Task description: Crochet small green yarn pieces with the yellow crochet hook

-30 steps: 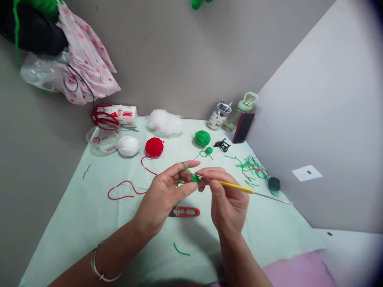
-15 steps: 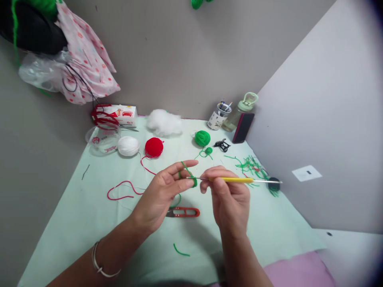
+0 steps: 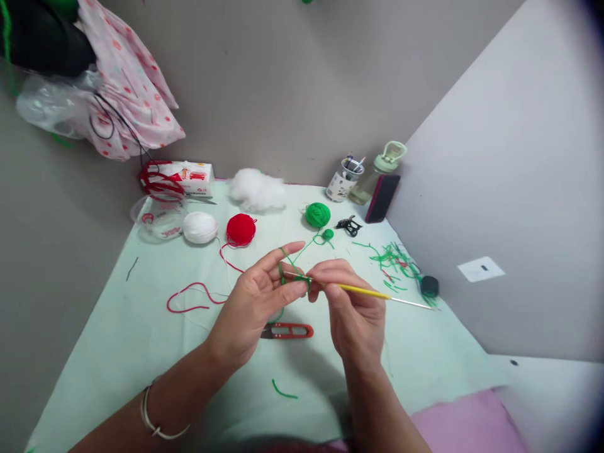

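Note:
My left hand pinches a small piece of green crochet between thumb and fingers, with green yarn looped over its raised index finger. My right hand is closed around a crochet hook with a yellow handle and metal ends. The hook's left end reaches through or along the green piece; exactly which loop it is in I cannot tell. From the left hand the yarn runs back toward a green yarn ball. Below the hands lie thread snips with an orange-red handle, their blades partly behind my left hand.
Behind the hands sit a red yarn ball, a white yarn ball and white stuffing. Yarn scraps, a black hair clip, a phone, a bottle and a pen jar are on the right.
The hook has slid left and tilted, its right end now lower. My right hand has come closer to my left. The yarn now stretches visibly to the green ball; the view has shifted slightly.

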Tool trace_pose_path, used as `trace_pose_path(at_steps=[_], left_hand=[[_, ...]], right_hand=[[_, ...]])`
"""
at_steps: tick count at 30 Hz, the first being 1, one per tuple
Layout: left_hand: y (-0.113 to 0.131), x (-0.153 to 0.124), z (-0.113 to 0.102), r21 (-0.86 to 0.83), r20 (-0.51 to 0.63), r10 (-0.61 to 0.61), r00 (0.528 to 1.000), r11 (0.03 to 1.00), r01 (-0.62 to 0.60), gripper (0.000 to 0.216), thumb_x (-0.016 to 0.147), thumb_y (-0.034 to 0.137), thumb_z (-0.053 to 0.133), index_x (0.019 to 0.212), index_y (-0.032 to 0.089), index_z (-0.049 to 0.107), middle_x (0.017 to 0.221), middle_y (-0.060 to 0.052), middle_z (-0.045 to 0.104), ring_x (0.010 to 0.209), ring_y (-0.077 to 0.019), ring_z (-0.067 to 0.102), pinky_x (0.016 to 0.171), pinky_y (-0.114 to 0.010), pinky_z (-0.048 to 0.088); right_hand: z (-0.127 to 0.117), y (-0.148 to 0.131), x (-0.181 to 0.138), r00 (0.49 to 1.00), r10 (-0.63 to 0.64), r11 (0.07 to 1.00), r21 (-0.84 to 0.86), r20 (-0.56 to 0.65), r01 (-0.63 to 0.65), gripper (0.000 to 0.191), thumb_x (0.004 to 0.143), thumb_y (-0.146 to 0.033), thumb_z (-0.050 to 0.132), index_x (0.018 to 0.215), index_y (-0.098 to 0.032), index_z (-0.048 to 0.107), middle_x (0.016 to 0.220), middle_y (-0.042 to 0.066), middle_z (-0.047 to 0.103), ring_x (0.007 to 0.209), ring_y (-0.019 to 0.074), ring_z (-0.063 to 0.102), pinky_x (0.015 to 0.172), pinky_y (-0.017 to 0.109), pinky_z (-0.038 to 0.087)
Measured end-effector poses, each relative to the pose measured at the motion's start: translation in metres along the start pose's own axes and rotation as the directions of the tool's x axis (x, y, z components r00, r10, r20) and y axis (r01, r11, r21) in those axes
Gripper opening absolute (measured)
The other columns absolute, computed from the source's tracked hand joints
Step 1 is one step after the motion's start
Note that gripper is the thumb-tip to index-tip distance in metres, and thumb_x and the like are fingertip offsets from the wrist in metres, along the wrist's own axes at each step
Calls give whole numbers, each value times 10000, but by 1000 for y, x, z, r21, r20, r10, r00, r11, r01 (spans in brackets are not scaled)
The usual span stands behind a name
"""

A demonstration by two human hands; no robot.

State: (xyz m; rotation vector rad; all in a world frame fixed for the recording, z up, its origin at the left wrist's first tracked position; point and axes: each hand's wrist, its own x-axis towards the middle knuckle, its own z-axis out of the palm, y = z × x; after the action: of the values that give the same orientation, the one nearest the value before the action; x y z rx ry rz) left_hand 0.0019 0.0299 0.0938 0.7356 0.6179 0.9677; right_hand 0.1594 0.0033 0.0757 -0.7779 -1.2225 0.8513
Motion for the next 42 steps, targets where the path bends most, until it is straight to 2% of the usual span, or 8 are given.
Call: trace_pose_path(at_steps=[5,8,11,15,20,31,36,42], left_hand=[[6,1,-6,-48,114,-135,984,989,142,610,845,253,874,1419,229,669,916,-7,725,883,-145,646,885,-299,487],[7,3,-10,-77,171,-176,969,979,191,555,820,263,893,1352,235,738,911,4,683,877,-127,624,882,-276,474],[5,3,-9,-89,165,-157,974,981,173,480,795,265,913,1260,251,795,898,18,652,846,-112,610,877,-264,478],[0,0,-3,18,77,-82,994,997,81,385,837,260,886,1212,273,802,917,2,697,904,-151,665,916,-295,500],[-1,-2,0,96,-46,71,996,993,-66,445,831,226,886,1258,286,773,939,10,682,912,-156,665,914,-298,528],[4,-4,-2,164,-27,97,995,982,-92,335,857,219,861,1180,300,826,884,12,658,859,-131,623,804,-237,510],[4,-4,-4,229,-28,111,993,968,-102,330,877,229,840,1193,322,822,883,15,656,869,-140,610,831,-256,499],[5,-6,-5,360,-51,191,980,919,-160,296,878,226,823,1158,320,843,901,-7,671,919,-185,616,907,-319,480]], right_hand=[[-1,-5,4,991,128,982,149,-50,-119,156,1009,-321,700,989,-263,843,887,29,732,664,125,680,600,276,596],[-4,-9,11,965,240,943,259,-101,-208,165,983,-347,731,899,-235,818,782,7,716,570,98,634,535,226,559],[-4,-10,14,949,306,914,303,-81,-269,189,967,-373,746,853,-228,789,724,-5,704,517,83,579,487,199,513],[0,-5,8,983,171,969,190,-70,-155,163,966,-371,748,901,-240,819,827,29,761,617,121,652,540,240,561],[2,0,2,996,36,998,49,-77,-32,140,1005,-289,704,998,-269,842,955,49,810,703,138,686,598,273,586],[1,-8,8,994,41,996,77,-97,-34,189,1047,-353,633,944,-229,729,870,28,810,596,132,701,550,277,603],[-3,-11,4,997,30,999,12,-72,-30,205,1078,-327,572,976,-227,719,913,39,811,654,149,739,599,305,638],[-2,-12,-3,996,-69,993,-102,-58,63,224,1090,-253,540,1083,-258,764,995,39,795,749,155,757,662,324,645]])
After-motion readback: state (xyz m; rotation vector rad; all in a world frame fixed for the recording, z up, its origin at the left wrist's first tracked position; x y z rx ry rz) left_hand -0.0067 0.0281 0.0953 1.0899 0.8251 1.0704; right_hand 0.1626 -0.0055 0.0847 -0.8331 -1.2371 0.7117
